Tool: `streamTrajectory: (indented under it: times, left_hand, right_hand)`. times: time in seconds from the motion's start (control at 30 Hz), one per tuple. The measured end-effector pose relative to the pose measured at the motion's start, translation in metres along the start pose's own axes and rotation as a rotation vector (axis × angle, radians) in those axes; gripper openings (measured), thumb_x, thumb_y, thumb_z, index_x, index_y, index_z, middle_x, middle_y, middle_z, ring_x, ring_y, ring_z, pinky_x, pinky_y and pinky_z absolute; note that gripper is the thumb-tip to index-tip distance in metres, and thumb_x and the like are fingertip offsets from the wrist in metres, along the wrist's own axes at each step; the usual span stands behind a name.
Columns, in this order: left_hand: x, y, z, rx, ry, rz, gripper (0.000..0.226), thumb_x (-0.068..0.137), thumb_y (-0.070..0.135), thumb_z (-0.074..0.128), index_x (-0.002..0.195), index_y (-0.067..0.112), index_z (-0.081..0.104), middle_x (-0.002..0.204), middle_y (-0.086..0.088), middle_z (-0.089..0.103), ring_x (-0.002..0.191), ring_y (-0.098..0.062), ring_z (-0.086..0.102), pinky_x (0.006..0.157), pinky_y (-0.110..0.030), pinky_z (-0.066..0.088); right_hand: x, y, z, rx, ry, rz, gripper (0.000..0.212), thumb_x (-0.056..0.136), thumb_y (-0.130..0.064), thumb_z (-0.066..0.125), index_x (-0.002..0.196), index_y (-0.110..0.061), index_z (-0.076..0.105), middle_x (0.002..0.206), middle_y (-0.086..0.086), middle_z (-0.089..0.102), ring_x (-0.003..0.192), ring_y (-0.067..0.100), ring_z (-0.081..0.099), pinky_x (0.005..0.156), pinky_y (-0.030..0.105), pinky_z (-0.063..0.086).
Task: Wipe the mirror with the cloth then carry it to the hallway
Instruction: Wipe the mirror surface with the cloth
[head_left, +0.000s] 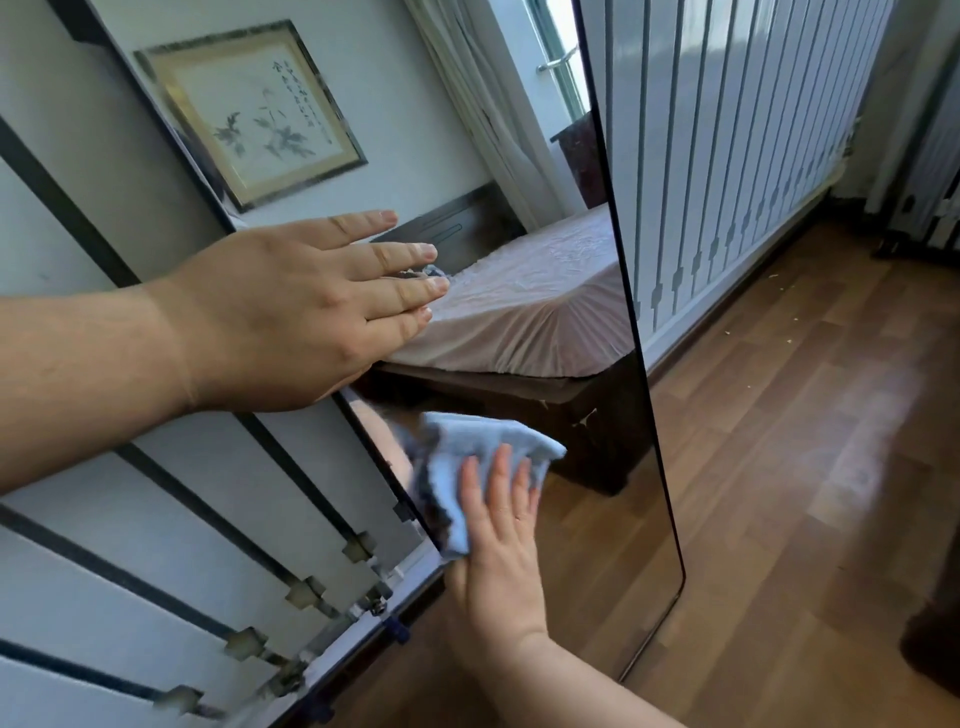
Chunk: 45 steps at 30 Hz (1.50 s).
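A tall frameless mirror (550, 156) with a thin dark edge leans upright against a white panelled wall. My left hand (291, 312) lies flat on the glass at its left edge, fingers stretched out and holding nothing. Lower down, my right hand (498, 551) presses a light blue cloth (467, 447) flat against the glass with fingers spread. The cloth's reflection shows as a darker patch just left of it. Reflected in the glass are a bed with a pink sheet and a framed ink painting.
White panels with dark vertical strips (156, 519) run behind the mirror on the left and continue on the right (727, 156). Wooden floor (805, 415) spreads to the right, with small crumbs near the skirting. A dark object (935, 639) stands at the right edge.
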<state>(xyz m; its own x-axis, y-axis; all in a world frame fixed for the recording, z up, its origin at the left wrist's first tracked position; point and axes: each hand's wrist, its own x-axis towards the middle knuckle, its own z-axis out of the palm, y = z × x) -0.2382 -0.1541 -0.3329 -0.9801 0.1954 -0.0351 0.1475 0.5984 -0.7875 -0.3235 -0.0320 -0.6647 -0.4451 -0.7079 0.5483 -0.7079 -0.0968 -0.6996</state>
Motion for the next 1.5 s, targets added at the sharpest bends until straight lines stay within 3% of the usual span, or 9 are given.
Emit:
streamTrajectory:
  times: [0.17, 0.27, 0.43, 0.57, 0.87, 1.13, 1.3, 1.43, 1.5]
  left_hand:
    - [0.0, 0.0, -0.002, 0.007, -0.013, 0.002, 0.049, 0.11, 0.016, 0.043, 0.148, 0.001, 0.07, 0.161, -0.022, 0.063, 0.154, -0.047, 0.056, 0.127, -0.071, 0.042]
    - [0.001, 0.001, -0.001, -0.007, -0.012, -0.004, 0.049, 0.109, 0.016, 0.045, 0.148, 0.002, 0.071, 0.161, -0.022, 0.063, 0.154, -0.046, 0.056, 0.128, -0.07, 0.042]
    - [-0.004, 0.002, 0.009, 0.015, 0.004, -0.025, 0.05, 0.109, 0.017, 0.043, 0.147, 0.002, 0.072, 0.163, -0.021, 0.062, 0.156, -0.045, 0.055, 0.133, -0.067, 0.033]
    - [-0.003, 0.0, 0.013, -0.003, 0.01, -0.025, 0.053, 0.109, 0.017, 0.039, 0.149, 0.002, 0.07, 0.162, -0.021, 0.063, 0.155, -0.045, 0.055, 0.133, -0.065, 0.028]
    - [-0.002, 0.003, 0.015, 0.008, 0.063, -0.04, 0.047, 0.113, 0.012, 0.037, 0.14, 0.005, 0.075, 0.156, -0.018, 0.069, 0.15, -0.045, 0.062, 0.132, -0.067, 0.029]
    - [-0.004, 0.001, 0.01, 0.006, 0.037, -0.058, 0.053, 0.11, 0.016, 0.036, 0.144, 0.006, 0.076, 0.159, -0.018, 0.066, 0.152, -0.042, 0.06, 0.128, -0.068, 0.042]
    - [-0.006, 0.0, 0.014, 0.01, 0.023, -0.044, 0.055, 0.105, 0.018, 0.039, 0.144, 0.003, 0.074, 0.161, -0.02, 0.064, 0.155, -0.044, 0.055, 0.132, -0.066, 0.027]
    - [-0.001, 0.0, 0.007, 0.028, 0.024, -0.009, 0.054, 0.108, 0.009, 0.033, 0.14, -0.001, 0.076, 0.155, -0.023, 0.069, 0.148, -0.047, 0.062, 0.129, -0.069, 0.041]
    - [-0.001, 0.001, 0.005, 0.034, 0.021, -0.01, 0.055, 0.109, 0.008, 0.032, 0.141, -0.002, 0.075, 0.154, -0.025, 0.069, 0.147, -0.048, 0.063, 0.126, -0.07, 0.044]
  right_hand:
    - [-0.006, 0.063, 0.003, 0.417, 0.167, 1.151, 0.067, 0.116, -0.028, 0.044, 0.173, -0.017, 0.012, 0.179, 0.018, 0.023, 0.165, 0.037, 0.022, 0.132, 0.05, 0.021]
    - [0.006, 0.071, -0.004, 0.444, 0.232, 1.477, 0.066, 0.116, -0.042, 0.038, 0.167, -0.001, 0.028, 0.161, 0.029, 0.049, 0.146, 0.048, 0.049, 0.122, 0.05, 0.037]
    - [0.055, 0.022, -0.041, 0.49, 0.133, 0.979, 0.076, 0.116, -0.043, 0.041, 0.173, -0.017, -0.001, 0.181, 0.014, 0.015, 0.168, 0.032, 0.01, 0.133, 0.049, 0.02]
    - [0.113, -0.027, -0.085, 0.425, 0.034, 0.44, 0.067, 0.116, -0.044, 0.039, 0.174, -0.031, 0.007, 0.182, -0.012, -0.004, 0.165, 0.009, -0.016, 0.136, 0.039, 0.0]
    - [0.301, -0.084, -0.165, 0.171, 0.003, -0.001, 0.062, 0.116, -0.037, 0.038, 0.173, -0.029, 0.015, 0.184, -0.003, -0.002, 0.167, 0.028, -0.015, 0.135, 0.053, -0.004]
    - [0.17, 0.028, -0.113, 0.199, 0.032, 0.32, 0.068, 0.117, -0.032, 0.044, 0.174, -0.026, 0.009, 0.183, -0.007, 0.0, 0.168, 0.013, -0.006, 0.136, 0.04, 0.004]
    - [0.027, 0.069, -0.053, 0.446, 0.063, 0.925, 0.06, 0.115, -0.031, 0.051, 0.17, -0.023, 0.031, 0.165, 0.01, 0.052, 0.148, 0.025, 0.051, 0.121, 0.038, 0.04]
    - [-0.008, 0.045, -0.027, 0.48, 0.003, 1.115, 0.061, 0.116, -0.036, 0.046, 0.172, -0.02, 0.027, 0.164, 0.016, 0.051, 0.148, 0.036, 0.05, 0.124, 0.047, 0.039]
    - [-0.004, 0.014, -0.022, 0.457, 0.049, 0.959, 0.068, 0.115, -0.037, 0.046, 0.174, -0.027, 0.014, 0.174, 0.011, 0.037, 0.159, 0.032, 0.036, 0.129, 0.048, 0.031]
